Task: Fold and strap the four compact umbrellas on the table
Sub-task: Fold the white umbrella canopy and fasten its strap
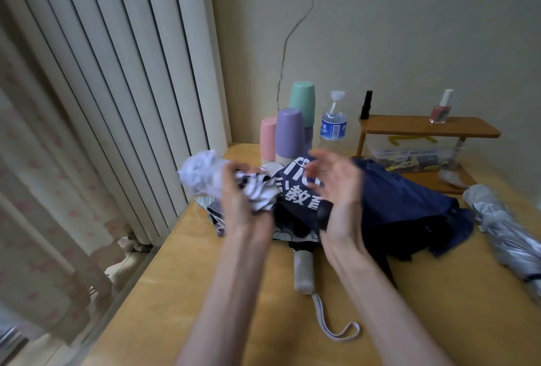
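White striped umbrella (202, 175) bunched loosely, lifted at the left, gripped by the left hand (243, 202); navy umbrella (404, 199) with white lettering sprawls unfolded; beneath it a black umbrella (295, 225), pale handle and wrist loop nearest; silver umbrella (503, 234) lies rolled, far right.

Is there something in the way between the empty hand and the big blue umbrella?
No, nothing visible stands between them. The open right hand is right over the blue umbrella, by its printed cloth. The left hand grips the striped white umbrella beside it.
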Motion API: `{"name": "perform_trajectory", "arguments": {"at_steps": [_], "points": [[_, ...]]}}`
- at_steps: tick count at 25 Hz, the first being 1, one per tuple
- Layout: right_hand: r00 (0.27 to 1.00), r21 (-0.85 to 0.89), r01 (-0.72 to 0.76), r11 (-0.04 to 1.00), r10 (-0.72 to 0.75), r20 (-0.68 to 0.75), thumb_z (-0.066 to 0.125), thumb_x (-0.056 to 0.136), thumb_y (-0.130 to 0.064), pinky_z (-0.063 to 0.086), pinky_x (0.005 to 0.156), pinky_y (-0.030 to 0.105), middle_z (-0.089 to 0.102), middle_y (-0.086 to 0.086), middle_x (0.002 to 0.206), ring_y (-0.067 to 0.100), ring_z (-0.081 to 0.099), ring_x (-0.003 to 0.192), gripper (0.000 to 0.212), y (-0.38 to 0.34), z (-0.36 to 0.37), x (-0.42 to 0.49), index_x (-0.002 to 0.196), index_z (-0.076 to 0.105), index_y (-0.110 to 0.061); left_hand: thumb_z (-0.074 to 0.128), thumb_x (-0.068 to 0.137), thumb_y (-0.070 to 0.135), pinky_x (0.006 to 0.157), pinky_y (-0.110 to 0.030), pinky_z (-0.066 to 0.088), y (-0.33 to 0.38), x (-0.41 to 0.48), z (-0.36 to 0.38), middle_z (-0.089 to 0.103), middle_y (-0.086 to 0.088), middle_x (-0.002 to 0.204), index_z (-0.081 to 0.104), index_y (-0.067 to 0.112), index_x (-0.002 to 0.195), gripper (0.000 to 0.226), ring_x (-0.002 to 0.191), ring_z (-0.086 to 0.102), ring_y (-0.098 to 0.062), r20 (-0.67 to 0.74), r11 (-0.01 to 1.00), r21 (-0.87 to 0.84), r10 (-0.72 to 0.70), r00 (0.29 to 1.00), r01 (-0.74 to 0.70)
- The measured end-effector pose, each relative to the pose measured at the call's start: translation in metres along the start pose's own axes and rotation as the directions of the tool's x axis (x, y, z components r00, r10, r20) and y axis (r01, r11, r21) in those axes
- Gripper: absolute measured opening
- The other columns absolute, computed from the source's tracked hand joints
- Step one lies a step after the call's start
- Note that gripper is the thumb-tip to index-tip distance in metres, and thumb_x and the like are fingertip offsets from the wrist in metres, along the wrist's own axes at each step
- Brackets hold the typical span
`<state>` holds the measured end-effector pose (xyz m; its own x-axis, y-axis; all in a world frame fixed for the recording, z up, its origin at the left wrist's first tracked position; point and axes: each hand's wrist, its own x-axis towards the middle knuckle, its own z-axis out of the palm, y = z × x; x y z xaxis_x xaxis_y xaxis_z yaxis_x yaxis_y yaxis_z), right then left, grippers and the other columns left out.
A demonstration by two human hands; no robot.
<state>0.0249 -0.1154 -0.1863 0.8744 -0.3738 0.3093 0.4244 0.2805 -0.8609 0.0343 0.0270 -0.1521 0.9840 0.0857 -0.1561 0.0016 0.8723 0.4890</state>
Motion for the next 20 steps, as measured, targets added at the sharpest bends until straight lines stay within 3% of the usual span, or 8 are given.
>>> {"name": "perform_trajectory", "arguments": {"at_steps": [3,7,11,14,17,18,20], "points": [[0.999,-0.061,-0.03,0.998,0.032,0.027,0.026,0.098,-0.049,0.041,0.087,0.039,0.068,0.006,0.095,0.018,0.059,0.094,0.062,0.006,0.005,-0.005,0.104,0.072,-0.009,0.063,0.101,0.026,0.048,-0.02,0.049,-0.017,0.001,0.001,0.059,0.004,0.061,0.055,0.018,0.079,0.025,0.05,0.06,-0.01,-0.017,0.999,0.002,-0.054,0.998,0.054],[0.997,0.026,-0.062,0.998,0.061,0.038,0.025,0.096,-0.053,0.041,0.084,0.037,0.069,0.01,0.094,0.019,0.061,0.094,0.066,-0.004,-0.006,0.004,0.102,0.073,-0.008,0.063,0.101,0.022,0.049,-0.021,0.052,-0.002,0.013,-0.008,0.062,0.004,0.06,0.055,0.018,0.075,0.027,0.052,0.062,-0.009,-0.045,0.997,-0.083,-0.003,0.999,-0.001],[0.998,-0.086,-0.065,0.994,0.064,-0.013,0.03,0.098,-0.05,0.047,0.077,0.031,0.066,0.009,0.087,0.017,0.06,0.082,0.062,0.009,0.004,-0.002,0.099,0.073,-0.006,0.061,0.102,0.03,0.052,-0.023,0.036,-0.021,0.009,-0.009,0.054,0.007,0.064,0.053,0.023,0.073,0.031,0.056,0.052,-0.009,0.055,0.997,0.072,0.016,0.998,-0.02],[0.986,-0.227,-0.157,0.961,0.166,0.025,0.048,0.095,-0.038,0.05,0.07,0.034,0.067,0.007,0.082,0.02,0.062,0.077,0.04,0.007,0.002,-0.007,0.09,0.074,-0.007,0.062,0.101,0.034,0.052,-0.024,0.035,-0.023,0.01,-0.008,0.056,0.006,0.072,0.056,0.022,0.078,0.026,0.06,0.054,-0.009,0.105,0.988,0.149,0.019,0.994,-0.035],[0.945,-0.362,-0.252,0.898,0.309,0.109,0.06,0.099,-0.022,0.043,0.053,0.034,0.069,0.014,0.073,0.028,0.06,0.06,0.031,-0.003,-0.003,-0.01,0.085,0.072,0.003,0.073,0.095,0.044,0.066,-0.025,0.039,-0.023,0.011,-0.012,0.059,0.004,0.084,0.066,0.023,0.087,0.023,0.069,0.053,-0.008,0.191,0.995,0.094,0.0,0.982,-0.019],[0.945,-0.381,-0.25,0.89,0.31,0.103,0.063,0.1,-0.02,0.04,0.05,0.033,0.067,0.016,0.068,0.028,0.056,0.054,0.033,-0.006,-0.003,-0.01,0.081,0.071,0.005,0.078,0.091,0.048,0.07,-0.027,0.038,-0.023,0.013,-0.013,0.056,0.004,0.083,0.069,0.024,0.087,0.025,0.071,0.05,-0.009,0.208,0.991,0.126,0.019,0.978,-0.046],[0.962,-0.351,-0.243,0.904,0.271,0.033,0.068,0.1,-0.022,0.039,0.046,0.03,0.066,0.015,0.062,0.027,0.052,0.051,0.04,-0.011,-0.006,-0.008,0.068,0.071,0.002,0.088,0.078,0.051,0.081,-0.038,0.052,-0.021,0.017,-0.015,0.055,-0.001,0.087,0.069,0.018,0.098,0.043,0.078,0.055,-0.018,0.214,0.969,0.203,0.098,0.972,-0.142]]}}
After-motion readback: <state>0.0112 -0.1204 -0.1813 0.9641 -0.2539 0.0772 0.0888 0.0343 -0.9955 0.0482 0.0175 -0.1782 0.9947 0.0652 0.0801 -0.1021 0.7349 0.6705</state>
